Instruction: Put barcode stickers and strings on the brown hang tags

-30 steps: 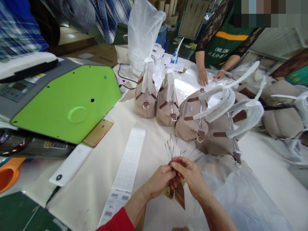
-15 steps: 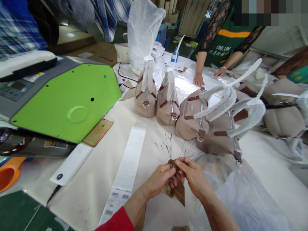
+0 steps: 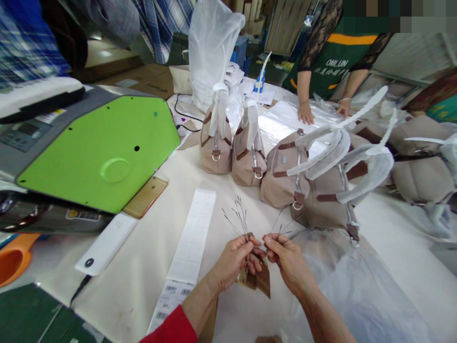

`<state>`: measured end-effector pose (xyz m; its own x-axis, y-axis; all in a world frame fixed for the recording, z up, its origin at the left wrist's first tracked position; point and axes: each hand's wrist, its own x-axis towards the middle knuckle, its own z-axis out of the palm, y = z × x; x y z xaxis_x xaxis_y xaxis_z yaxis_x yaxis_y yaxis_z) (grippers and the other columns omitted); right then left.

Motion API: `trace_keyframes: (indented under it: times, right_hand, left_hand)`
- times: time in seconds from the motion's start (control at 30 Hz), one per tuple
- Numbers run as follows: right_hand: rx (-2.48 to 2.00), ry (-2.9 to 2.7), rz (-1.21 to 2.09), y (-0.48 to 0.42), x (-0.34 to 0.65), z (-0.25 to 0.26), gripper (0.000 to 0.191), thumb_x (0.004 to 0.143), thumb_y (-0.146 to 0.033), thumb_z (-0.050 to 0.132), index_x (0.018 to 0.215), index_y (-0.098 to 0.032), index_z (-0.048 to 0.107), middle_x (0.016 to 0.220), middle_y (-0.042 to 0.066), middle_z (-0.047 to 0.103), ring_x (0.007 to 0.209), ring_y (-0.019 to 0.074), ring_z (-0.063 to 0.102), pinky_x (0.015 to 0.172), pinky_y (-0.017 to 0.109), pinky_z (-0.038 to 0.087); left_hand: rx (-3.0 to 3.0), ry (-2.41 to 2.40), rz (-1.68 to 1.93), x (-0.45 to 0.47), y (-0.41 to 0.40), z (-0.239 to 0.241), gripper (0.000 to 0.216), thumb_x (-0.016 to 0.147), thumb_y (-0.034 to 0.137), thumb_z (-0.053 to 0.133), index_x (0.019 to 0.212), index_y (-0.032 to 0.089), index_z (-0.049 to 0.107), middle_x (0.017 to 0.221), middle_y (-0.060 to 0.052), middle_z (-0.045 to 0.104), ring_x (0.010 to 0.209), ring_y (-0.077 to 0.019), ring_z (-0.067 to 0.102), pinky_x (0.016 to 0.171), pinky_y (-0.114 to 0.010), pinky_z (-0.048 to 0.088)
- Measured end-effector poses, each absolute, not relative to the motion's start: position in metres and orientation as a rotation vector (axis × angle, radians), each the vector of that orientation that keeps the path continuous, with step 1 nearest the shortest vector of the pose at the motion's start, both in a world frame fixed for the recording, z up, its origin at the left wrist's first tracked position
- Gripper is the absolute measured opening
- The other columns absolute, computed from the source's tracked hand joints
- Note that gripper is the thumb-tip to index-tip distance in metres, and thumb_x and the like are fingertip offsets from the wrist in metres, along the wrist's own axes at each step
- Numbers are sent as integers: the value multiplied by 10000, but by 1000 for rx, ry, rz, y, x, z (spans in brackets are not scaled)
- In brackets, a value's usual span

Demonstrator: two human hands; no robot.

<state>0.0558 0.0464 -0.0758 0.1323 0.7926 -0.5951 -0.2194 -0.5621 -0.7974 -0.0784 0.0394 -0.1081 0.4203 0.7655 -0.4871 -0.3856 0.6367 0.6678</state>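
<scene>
My left hand (image 3: 237, 262) is closed around a small bunch of brown hang tags (image 3: 263, 281), which hang below its fingers. Thin dark tag strings (image 3: 241, 216) fan upward from that hand. Close beside it on the right, my right hand (image 3: 287, 259) pinches thumb against fingers, with a few similar strings (image 3: 280, 228) sticking up behind it. A small gap separates the two hands. Beyond them stand several taupe handbags (image 3: 285, 171), their handles wrapped in white. To the left lies a strip of white barcode labels (image 3: 189, 243).
A grey machine with a green panel (image 3: 107, 152) occupies the left, with a gold phone (image 3: 146, 196) and a white power bank (image 3: 105, 243) beside it. Clear plastic bags (image 3: 342, 281) lie at right. Across the table, a co-worker's hands (image 3: 306, 113) rest on plastic.
My left hand has moved slightly left with the tags and strings, parting from my right hand. Across the table, the co-worker's hands have shifted to the right.
</scene>
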Motion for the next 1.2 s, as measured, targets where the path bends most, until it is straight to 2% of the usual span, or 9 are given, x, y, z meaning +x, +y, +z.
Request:
trace_keyframes:
  times: [0.13, 0.23, 0.3, 0.43, 0.57, 0.73, 0.8, 0.97, 1.2]
  right_hand:
    - [-1583, -573, 1535, 46, 58, -78, 354, 494, -437, 795, 605, -157, 610, 421, -62, 478, 427, 63, 353, 464, 226, 263]
    - [-1580, -575, 1511, 46, 59, -81, 357, 484, -444, 797, 596, -160, 611, 428, -56, 487, 435, 72, 366, 466, 234, 272]
    - [-1584, -580, 1487, 45, 60, -84, 358, 489, -451, 793, 602, -161, 616, 433, -51, 500, 439, 76, 374, 467, 237, 277]
    - [-1587, -592, 1456, 43, 61, -88, 361, 512, -463, 780, 628, -160, 623, 436, -50, 510, 444, 79, 390, 472, 236, 291]
    - [-1584, -609, 1427, 40, 60, -85, 369, 521, -480, 773, 647, -166, 623, 440, -47, 522, 447, 85, 401, 471, 239, 306]
    - [-1580, -653, 1412, 35, 58, -77, 401, 497, -524, 776, 619, -170, 633, 422, -48, 510, 432, 89, 409, 461, 242, 332]
    - [-1574, -668, 1409, 31, 58, -75, 398, 498, -524, 778, 611, -169, 638, 426, -43, 516, 433, 92, 421, 460, 244, 346]
    - [-1548, -705, 1370, 21, 61, -75, 375, 527, -509, 771, 617, -166, 649, 441, -39, 529, 442, 97, 447, 470, 248, 379]
    - [-1540, -733, 1274, 11, 65, -74, 339, 561, -480, 756, 615, -156, 673, 459, -31, 538, 452, 94, 456, 474, 238, 388]
  left_hand:
    - [540, 907, 806, -83, 41, -109, 469, 676, 531, 662, 871, 110, 598, 693, -38, 628, 485, -89, 552, 430, -185, 361]
    - [564, 947, 852, -88, 40, -110, 426, 689, 509, 656, 859, 120, 620, 883, -73, 642, 494, -60, 520, 446, -188, 344]
    - [600, 963, 875, -93, 40, -110, 398, 710, 494, 645, 856, 123, 638, 923, -77, 637, 539, -64, 518, 497, -197, 370]
    - [751, 954, 862, -103, 39, -105, 337, 765, 453, 613, 840, 130, 670, 992, -96, 643, 732, -124, 558, 693, -243, 439]
    - [984, 903, 759, -111, 40, -94, 286, 822, 400, 553, 841, 152, 693, 1123, -99, 613, 856, -167, 584, 804, -286, 449]
    - [1282, 840, 618, -111, 41, -85, 198, 850, 247, 518, 881, 198, 708, 1163, -84, 582, 1116, -227, 509, 978, -329, 350]
    - [1493, 834, 543, -108, 39, -82, 210, 855, 179, 500, 937, 215, 690, 1220, -82, 549, 1155, -240, 480, 1012, -367, 306]
    - [2251, 845, 271, -99, 33, -72, 242, 911, 139, 408, 1033, 229, 597, 1213, -82, 544, 1068, -231, 522, 879, -410, 349]
    - [2586, 974, 450, -96, 23, -65, 179, 935, 266, 425, 984, 297, 594, 1195, -62, 502, 1032, -220, 488, 766, -371, 319]
